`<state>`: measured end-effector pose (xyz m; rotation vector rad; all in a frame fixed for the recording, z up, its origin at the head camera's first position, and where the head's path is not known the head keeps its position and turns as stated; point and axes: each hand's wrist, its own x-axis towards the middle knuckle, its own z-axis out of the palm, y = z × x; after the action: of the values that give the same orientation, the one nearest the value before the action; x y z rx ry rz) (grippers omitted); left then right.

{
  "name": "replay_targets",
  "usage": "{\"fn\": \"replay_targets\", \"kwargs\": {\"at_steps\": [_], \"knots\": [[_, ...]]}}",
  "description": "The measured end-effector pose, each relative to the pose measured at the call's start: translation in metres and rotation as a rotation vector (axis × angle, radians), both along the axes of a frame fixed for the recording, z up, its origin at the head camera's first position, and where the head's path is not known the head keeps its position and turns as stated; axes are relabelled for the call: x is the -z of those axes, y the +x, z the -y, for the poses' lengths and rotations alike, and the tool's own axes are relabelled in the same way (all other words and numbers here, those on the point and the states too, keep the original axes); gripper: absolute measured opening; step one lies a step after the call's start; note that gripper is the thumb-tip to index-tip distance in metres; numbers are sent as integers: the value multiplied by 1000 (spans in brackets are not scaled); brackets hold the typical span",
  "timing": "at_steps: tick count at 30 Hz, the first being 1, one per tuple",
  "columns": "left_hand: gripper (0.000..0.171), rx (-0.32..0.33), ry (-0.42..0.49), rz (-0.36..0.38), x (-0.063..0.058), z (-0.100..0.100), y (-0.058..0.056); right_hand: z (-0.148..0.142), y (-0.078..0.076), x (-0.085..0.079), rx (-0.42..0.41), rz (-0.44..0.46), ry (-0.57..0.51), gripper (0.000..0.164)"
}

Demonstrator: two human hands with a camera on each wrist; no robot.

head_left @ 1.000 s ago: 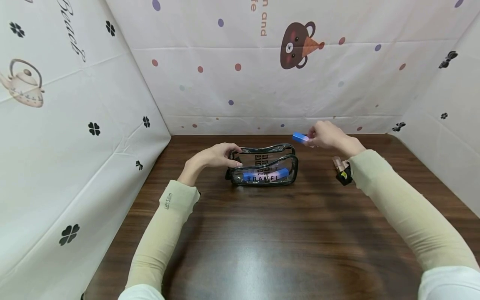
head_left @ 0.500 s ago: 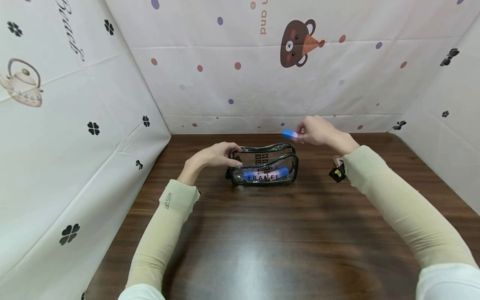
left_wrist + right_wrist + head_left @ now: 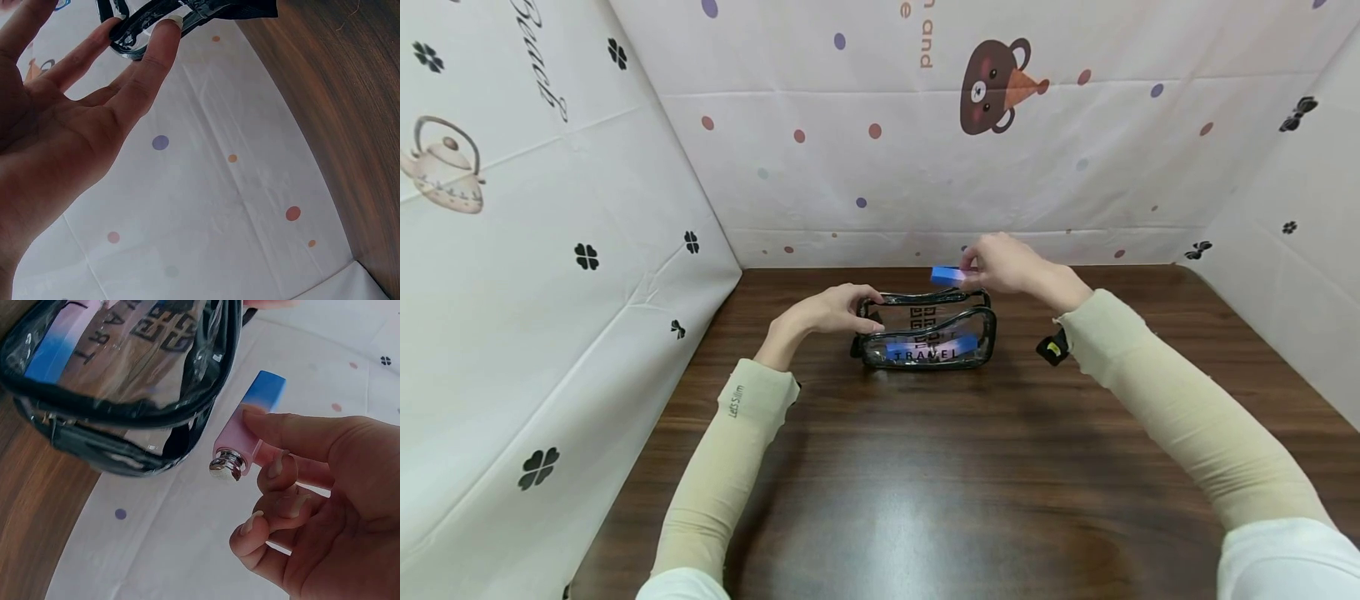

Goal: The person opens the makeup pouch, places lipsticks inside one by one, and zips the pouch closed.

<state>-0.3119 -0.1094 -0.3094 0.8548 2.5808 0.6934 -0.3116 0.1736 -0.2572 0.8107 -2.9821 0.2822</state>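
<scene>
A clear travel bag [image 3: 928, 333] with black piping and "TRAVEL" lettering stands at the back of the table, its top gaping. My left hand [image 3: 833, 310] holds its left end, thumb at the front rim and fingers at the back one. In the left wrist view the hand [image 3: 81, 119] has its digits touching the black rim. My right hand [image 3: 1003, 262] pinches a small blue-and-pink bottle [image 3: 950, 276] above the bag's back right rim. In the right wrist view, thumb and forefinger grip the bottle [image 3: 245, 428], whose silver neck shows. Blue-and-pink pieces [image 3: 958, 347] lie inside the bag.
The dark wooden table [image 3: 895, 467] meets a white printed backdrop [image 3: 850, 167] close behind the bag. Another backdrop sheet [image 3: 550, 333] rises along the left side. A black wrist camera [image 3: 1052, 347] hangs under the right sleeve.
My right hand has moved left with the bottle, from right of the bag to above its back right rim. The left hand and bag have stayed in place.
</scene>
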Motion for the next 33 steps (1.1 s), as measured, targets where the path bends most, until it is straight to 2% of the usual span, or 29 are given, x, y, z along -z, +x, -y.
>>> {"fn": "replay_targets", "kwargs": {"at_steps": [9, 22, 28, 31, 33], "knots": [[54, -8, -2, -2, -2, 0, 1, 21, 4, 0, -47, 47, 6, 17], [57, -6, 4, -9, -1, -1, 1, 50, 7, 11, -95, 120, 40, 13], [55, -5, -1, -10, -1, -1, 0, 62, 7, 18, -156, 162, 1, 28], [55, -1, -4, -12, -1, -1, -1, 62, 6, 18, -167, 145, -22, 32], [55, -1, -7, -14, -1, -1, -1, 59, 6, 18, -164, 117, -33, 26]]}}
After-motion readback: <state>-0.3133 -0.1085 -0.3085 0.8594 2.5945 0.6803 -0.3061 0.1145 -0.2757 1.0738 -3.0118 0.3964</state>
